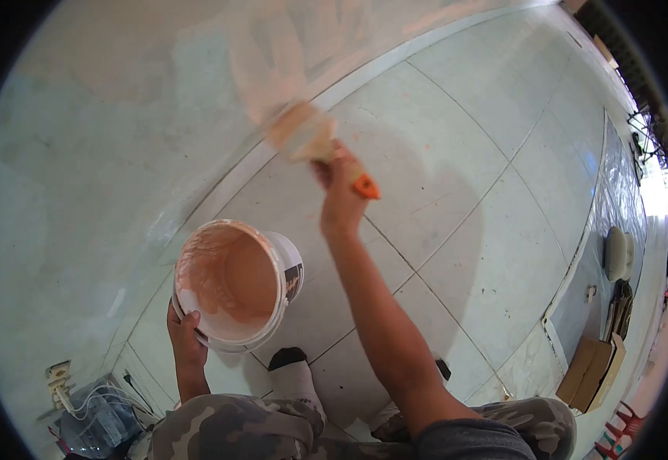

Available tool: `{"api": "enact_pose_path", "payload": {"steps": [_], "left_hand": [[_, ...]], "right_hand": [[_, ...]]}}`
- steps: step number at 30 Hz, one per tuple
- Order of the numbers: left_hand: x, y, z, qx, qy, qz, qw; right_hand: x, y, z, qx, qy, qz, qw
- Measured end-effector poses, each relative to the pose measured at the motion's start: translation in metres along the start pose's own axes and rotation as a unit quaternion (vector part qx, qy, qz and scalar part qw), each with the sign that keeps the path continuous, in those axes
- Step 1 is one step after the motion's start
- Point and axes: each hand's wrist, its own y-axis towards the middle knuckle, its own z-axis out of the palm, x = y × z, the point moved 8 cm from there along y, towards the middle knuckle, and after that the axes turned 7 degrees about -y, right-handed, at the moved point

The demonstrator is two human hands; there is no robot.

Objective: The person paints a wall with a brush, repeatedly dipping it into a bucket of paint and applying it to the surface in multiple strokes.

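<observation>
My right hand (pixel 340 188) is closed round the handle of a wide paintbrush (pixel 303 136), whose orange handle end pokes out behind my fist. The bristles are blurred and appear to be at the lower part of the wall (pixel 272 73), where fresh peach paint shows in streaks. My left hand (pixel 187 333) grips the near left rim of a white paint bucket (pixel 292 264), thumb over the edge. Inside, the peach paint (pixel 249 280) coats the walls and pools at the bottom. The bucket is tilted with its mouth toward me.
Pale floor tiles (pixel 456 153) bear small paint specks. At the lower left are a wall socket (pixel 59 376) with cables and a clear plastic container (pixel 96 422). On the right lie a plastic sheet (pixel 617 184), a pale cushion-like object (pixel 619 253) and a cardboard box (pixel 588 372).
</observation>
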Motion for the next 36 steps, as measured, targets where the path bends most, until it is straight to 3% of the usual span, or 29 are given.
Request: {"api": "enact_pose_path", "payload": {"steps": [4,7,13,17,20,25,27,30,33,36], "left_hand": [[-0.001,-0.001,0.000,-0.003,-0.006,-0.001,1.000],[0.001,0.000,-0.006,-0.015,0.013,-0.012,1.000],[0.001,0.000,-0.003,-0.016,0.010,-0.018,1.000],[-0.002,-0.001,0.003,0.005,0.003,-0.002,1.000],[-0.002,-0.001,0.006,0.006,-0.004,0.004,1.000],[-0.001,-0.001,0.002,-0.005,-0.016,0.007,1.000],[0.000,0.000,0.000,-0.005,-0.008,-0.002,1.000],[0.000,0.000,-0.001,-0.012,0.002,-0.008,1.000],[-0.002,0.000,0.000,-0.012,0.006,-0.007,1.000],[-0.001,-0.001,0.000,-0.009,0.001,0.000,1.000]], "right_hand": [[0.046,0.068,-0.011,-0.077,0.081,-0.113,0.987],[0.065,0.109,-0.006,-0.090,0.114,-0.133,0.981],[0.037,0.081,0.022,-0.084,0.099,-0.081,0.988],[0.006,0.012,0.038,0.015,0.035,-0.006,0.999],[0.012,-0.014,0.030,0.026,0.048,0.039,0.998],[0.047,0.044,-0.004,-0.074,0.072,-0.063,0.993],[0.067,0.083,-0.008,-0.093,0.133,-0.094,0.982],[0.083,0.114,-0.006,-0.111,0.118,-0.130,0.978],[0.065,0.115,0.014,-0.070,0.129,-0.104,0.984],[0.039,0.055,0.035,-0.068,0.095,-0.053,0.992]]}}
